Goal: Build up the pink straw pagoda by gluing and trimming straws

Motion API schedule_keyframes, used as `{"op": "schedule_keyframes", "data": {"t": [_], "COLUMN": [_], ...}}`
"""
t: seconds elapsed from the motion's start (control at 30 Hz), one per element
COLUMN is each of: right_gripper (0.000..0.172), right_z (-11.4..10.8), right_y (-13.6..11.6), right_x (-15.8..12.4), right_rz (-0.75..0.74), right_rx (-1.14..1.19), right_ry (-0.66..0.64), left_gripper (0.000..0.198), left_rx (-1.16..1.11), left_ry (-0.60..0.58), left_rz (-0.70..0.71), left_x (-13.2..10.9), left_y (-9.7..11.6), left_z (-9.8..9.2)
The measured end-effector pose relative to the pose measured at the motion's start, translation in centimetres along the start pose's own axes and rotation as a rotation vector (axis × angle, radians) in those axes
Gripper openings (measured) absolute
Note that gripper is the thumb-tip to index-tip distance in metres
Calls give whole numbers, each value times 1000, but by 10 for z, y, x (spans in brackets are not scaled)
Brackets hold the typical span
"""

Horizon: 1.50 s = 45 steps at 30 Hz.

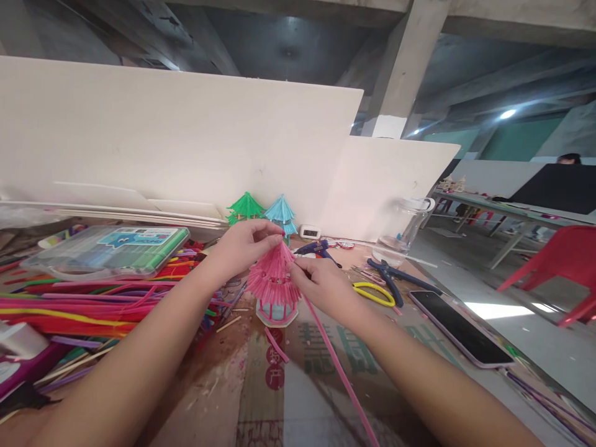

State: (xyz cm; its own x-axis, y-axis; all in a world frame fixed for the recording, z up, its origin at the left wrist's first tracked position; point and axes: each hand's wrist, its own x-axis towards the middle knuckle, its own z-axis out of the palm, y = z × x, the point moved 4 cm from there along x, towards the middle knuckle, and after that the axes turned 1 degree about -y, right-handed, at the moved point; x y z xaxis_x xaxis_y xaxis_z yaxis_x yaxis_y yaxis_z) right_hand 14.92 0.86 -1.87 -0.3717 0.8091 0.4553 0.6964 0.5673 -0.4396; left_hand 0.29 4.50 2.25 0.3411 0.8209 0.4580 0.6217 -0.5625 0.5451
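A small pink pavilion model [274, 287] with a two-tiered fringed roof and an octagonal base stands upright on the table. My left hand [249, 245] has its thumb and fingers closed at the peak of this roof. At the roof's right side, my right hand [321, 282] pinches a long pink pipe cleaner [336, 360], which trails down toward the table's near edge. The fingers hide where it meets the roof. A short pink piece [277, 346] lies before the base. Behind stand a green-roofed model [246, 206] and a light blue-roofed one [282, 211].
On the left lie a clear case of markers [112, 251] and many coloured pipe cleaners [74, 307]. To the right are yellow-handled scissors [375, 294], dark blue pliers [395, 273], a phone [460, 326] and a clear jug [406, 226]. A white board [186, 136] rises behind.
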Motion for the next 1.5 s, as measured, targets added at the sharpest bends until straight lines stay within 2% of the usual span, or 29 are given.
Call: {"op": "schedule_keyframes", "data": {"t": [0.37, 0.63, 0.9, 1.23, 1.5], "right_gripper": [36, 35, 38, 41, 41], "right_z": [3, 13, 17, 15, 15], "right_y": [2, 5, 7, 10, 9], "right_x": [-3, -7, -5, -5, -5], "right_rz": [37, 102, 137, 173, 198], "right_rx": [71, 378, 402, 371, 369], "right_ry": [-56, -261, -258, -234, -248], "left_gripper": [29, 27, 32, 29, 26], "left_rx": [31, 64, 59, 53, 93], "left_ry": [27, 34, 3, -26, -95], "left_rz": [4, 44, 61, -5, 62], "left_x": [0, 1, 1, -2, -5], "left_y": [1, -1, 0, 4, 9], "left_z": [1, 1, -1, -1, 0]}}
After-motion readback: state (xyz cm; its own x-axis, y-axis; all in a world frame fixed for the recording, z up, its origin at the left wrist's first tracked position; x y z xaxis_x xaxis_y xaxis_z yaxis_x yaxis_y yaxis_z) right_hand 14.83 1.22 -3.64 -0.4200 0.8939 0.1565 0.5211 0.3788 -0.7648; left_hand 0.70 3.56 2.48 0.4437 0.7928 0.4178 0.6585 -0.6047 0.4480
